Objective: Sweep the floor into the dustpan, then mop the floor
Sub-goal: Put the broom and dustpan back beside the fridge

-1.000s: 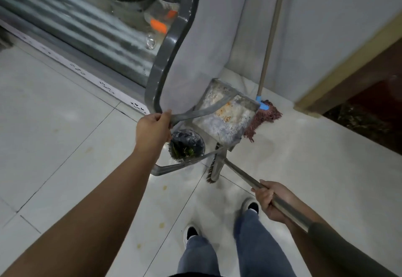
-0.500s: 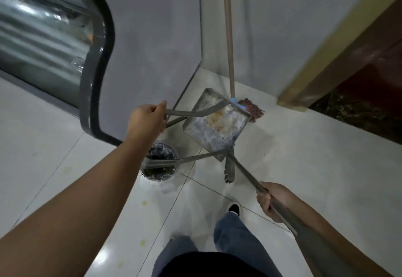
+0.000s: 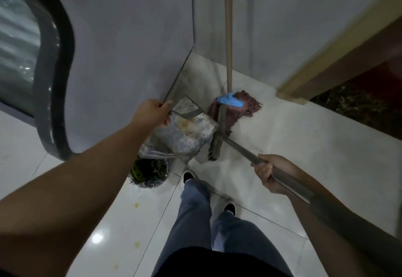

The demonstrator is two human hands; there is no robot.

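My left hand [image 3: 152, 113] grips the metal bail handle of a battered grey dustpan [image 3: 187, 131], held in the wall corner just above the floor. My right hand [image 3: 268, 173] grips the long grey handle of a broom, whose narrow brush head [image 3: 214, 147] stands on the tiles right beside the dustpan's right edge. Behind them a mop leans in the corner, its tan pole [image 3: 228, 31] upright and its reddish-brown strands [image 3: 241, 108] with a blue clamp spread on the floor.
A small round bin [image 3: 149, 173] with dark litter sits on the white tiles below the dustpan. A grey wall panel with a dark curved rim [image 3: 56, 81] stands at left. A yellow-edged dark threshold [image 3: 339, 63] runs at right. My feet are close to the bin.
I have stepped closer to the corner. My left hand has carried the dustpan forward past the bin, toward the wall and the mop; the broom head moved along beside it.
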